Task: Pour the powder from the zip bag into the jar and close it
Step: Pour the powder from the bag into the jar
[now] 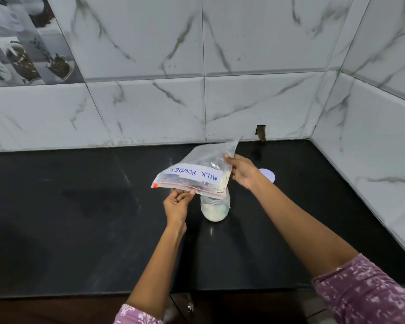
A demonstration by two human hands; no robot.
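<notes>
Bag tipped upside down over open jar on black surface.

The left hand (176, 206) pinches the zip edge of the bag (197, 169) between its fingers; the right hand (241, 173) pinches the raised bottom end. The bag mouth sits at the jar (215, 208) rim. The jar holds white powder (214, 212). The lid (267, 175) lies on the surface (80, 206) behind the right hand.

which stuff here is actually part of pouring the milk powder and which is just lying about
In use:
zip bag, tipped mouth-down over the jar
jar, open, white powder inside
lid, on the counter behind the right hand
left hand, pinching the bag's zip edge
right hand, holding the bag's upper side

Just there:
black counter
marble wall tiles
cabinet knob
</notes>
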